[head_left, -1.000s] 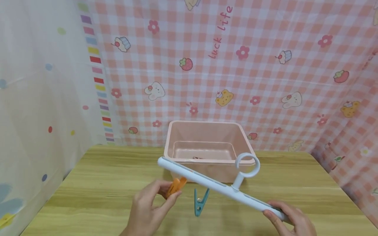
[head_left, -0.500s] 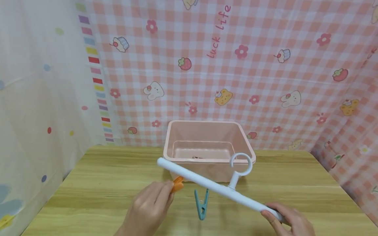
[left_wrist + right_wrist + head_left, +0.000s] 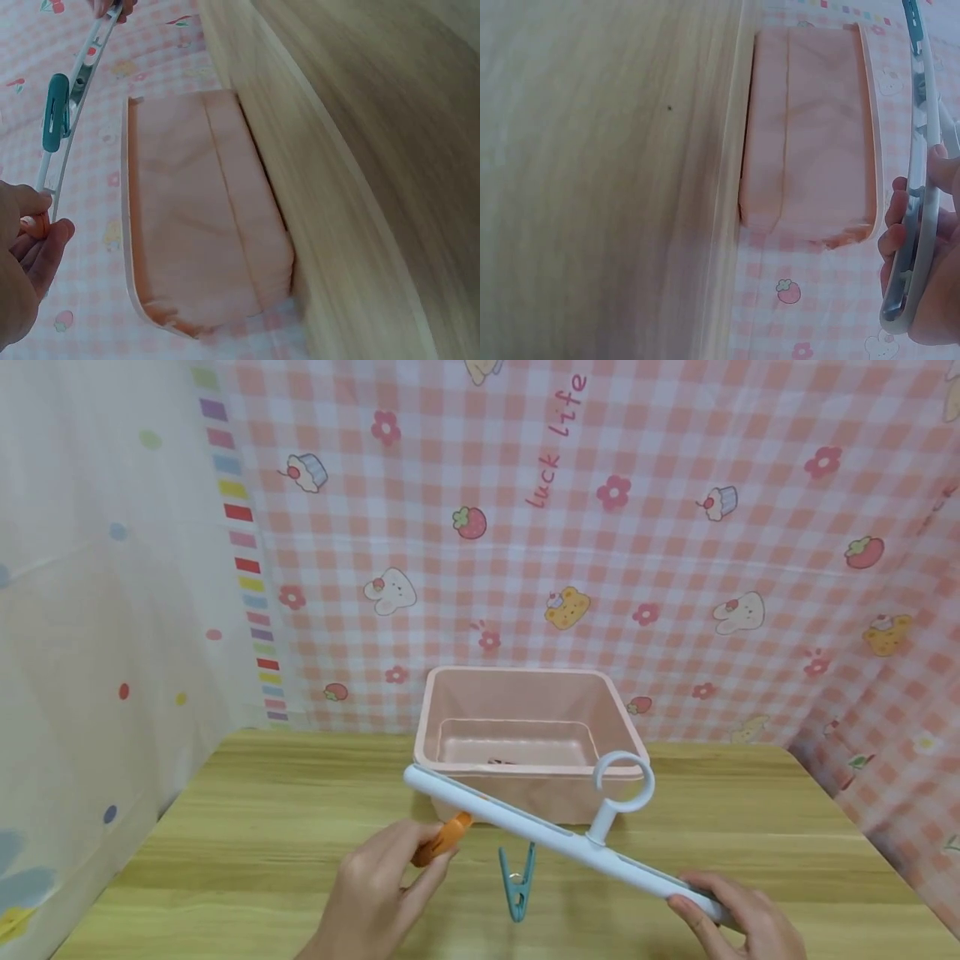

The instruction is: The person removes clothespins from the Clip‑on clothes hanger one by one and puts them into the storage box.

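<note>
My right hand [image 3: 742,914] grips the lower right end of a pale blue hanger bar [image 3: 551,835], which slants up to the left above the table. A ring hook [image 3: 651,785] rises from the bar's middle. From its underside hangs a teal clothespin [image 3: 517,883], also visible on the bar in the left wrist view as a teal clothespin [image 3: 55,112]. My left hand [image 3: 375,881] pinches an orange clothespin [image 3: 444,839] between thumb and fingers, its tip right at the bar's underside near the left end. The right wrist view shows fingers [image 3: 896,214] wrapped around the hanger's hollow end.
Behind the hanger, a pink plastic bin [image 3: 525,675] stands at the back of the wooden table [image 3: 247,843]. Small dark items [image 3: 501,762] lie inside it. A pink checked cloth [image 3: 480,568] hangs behind, and a whitish dotted cloth [image 3: 120,610] at the left.
The bar rolled to show its smooth side, then back to its slotted side. My left hand turned with the orange clothespin and back again. The teal clothespin swung slightly right.
</note>
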`<state>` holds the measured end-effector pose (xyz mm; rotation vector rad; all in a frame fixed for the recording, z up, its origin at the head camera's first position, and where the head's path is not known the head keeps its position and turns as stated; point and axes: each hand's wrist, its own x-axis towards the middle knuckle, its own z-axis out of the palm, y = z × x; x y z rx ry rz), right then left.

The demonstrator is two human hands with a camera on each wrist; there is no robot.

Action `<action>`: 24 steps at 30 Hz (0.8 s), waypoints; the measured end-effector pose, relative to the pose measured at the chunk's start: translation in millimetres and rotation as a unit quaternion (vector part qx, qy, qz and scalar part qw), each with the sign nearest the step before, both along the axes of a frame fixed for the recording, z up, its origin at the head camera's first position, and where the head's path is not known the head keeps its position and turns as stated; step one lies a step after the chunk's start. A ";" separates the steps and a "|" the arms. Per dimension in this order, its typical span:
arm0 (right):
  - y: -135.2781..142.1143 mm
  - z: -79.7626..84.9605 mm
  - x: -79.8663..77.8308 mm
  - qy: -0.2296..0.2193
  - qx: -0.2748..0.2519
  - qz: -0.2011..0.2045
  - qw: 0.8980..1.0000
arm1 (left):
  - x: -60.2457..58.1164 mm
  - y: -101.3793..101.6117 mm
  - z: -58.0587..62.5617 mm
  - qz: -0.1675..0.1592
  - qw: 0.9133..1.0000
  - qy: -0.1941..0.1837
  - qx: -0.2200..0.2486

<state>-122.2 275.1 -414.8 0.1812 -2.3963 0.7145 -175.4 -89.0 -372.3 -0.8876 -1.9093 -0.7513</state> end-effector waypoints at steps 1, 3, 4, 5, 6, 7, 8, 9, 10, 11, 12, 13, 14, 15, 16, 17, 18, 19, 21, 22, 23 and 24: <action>-0.2 0.0 -0.1 -0.003 0.000 -0.003 1.000 | 0.3 -0.3 -0.5 -0.002 1.000 -0.010 0.005; -0.4 0.2 -0.2 -0.007 0.000 -0.005 1.000 | 1.7 -0.5 -1.1 -0.005 0.999 -0.036 0.019; -0.4 0.1 -0.3 -0.009 -0.001 -0.006 1.000 | 2.6 -0.2 -1.0 -0.009 0.998 -0.053 0.029; -0.7 0.0 -0.3 -0.010 -0.001 -0.008 1.000 | 3.5 0.3 -0.7 -0.016 0.997 -0.070 0.040; -0.8 0.0 -0.2 -0.011 -0.002 -0.008 1.000 | 4.6 1.0 -0.3 -0.023 0.994 -0.089 0.054; -1.0 0.0 -0.2 -0.010 -0.003 -0.008 1.000 | 5.9 1.8 0.1 -0.028 0.991 -0.109 0.067; -1.1 -0.1 -0.1 -0.010 -0.004 -0.006 1.000 | 7.0 2.7 0.6 -0.032 0.987 -0.131 0.081; -1.5 -0.2 0.1 -0.010 -0.005 -0.007 1.000 | 8.1 3.5 1.2 -0.039 0.983 -0.153 0.095; -1.6 -0.2 0.2 -0.010 -0.007 -0.006 1.000 | 9.3 4.4 1.8 -0.046 0.976 -0.180 0.111; -2.0 -0.1 0.4 -0.010 -0.008 -0.006 1.000 | 10.5 5.3 2.6 -0.051 0.967 -0.212 0.129; -2.2 0.0 0.5 -0.011 -0.010 -0.006 1.000 | 11.7 6.1 3.8 -0.055 0.955 -0.250 0.149; -2.4 0.1 0.7 -0.013 -0.012 -0.005 1.000 | 12.8 7.0 5.1 -0.060 0.940 -0.290 0.171; -2.8 0.1 0.8 -0.016 -0.013 -0.008 1.000 | 13.7 7.7 6.3 -0.066 0.923 -0.326 0.193; -3.2 0.2 1.1 -0.019 -0.015 -0.012 1.000 | 14.5 8.5 7.6 -0.071 0.905 -0.360 0.215; -3.4 0.4 1.3 -0.021 -0.016 -0.015 1.000 | 15.2 9.2 8.8 -0.075 0.886 -0.391 0.237; -3.7 0.5 1.5 -0.024 -0.017 -0.019 0.999 | 15.6 9.8 9.8 -0.081 0.868 -0.417 0.256; -4.0 0.7 1.8 -0.026 -0.018 -0.023 0.999 | 16.0 10.3 10.4 -0.088 0.854 -0.435 0.271; -4.2 0.8 2.0 -0.028 -0.019 -0.026 0.999 | 16.2 10.6 10.7 -0.096 0.844 -0.446 0.281; -4.8 1.1 2.4 -0.029 -0.019 -0.032 0.999 | 16.1 10.6 10.6 -0.113 0.829 -0.462 0.294; -5.1 1.3 2.4 -0.029 -0.019 -0.032 0.999 | 15.8 10.2 10.3 -0.122 0.821 -0.470 0.299; -5.4 1.5 2.5 -0.029 -0.019 -0.032 0.999 | 15.4 9.5 9.9 -0.132 0.813 -0.479 0.303; -5.7 1.6 2.5 -0.026 -0.019 -0.033 0.999 | 14.9 8.7 9.4 -0.143 0.806 -0.486 0.306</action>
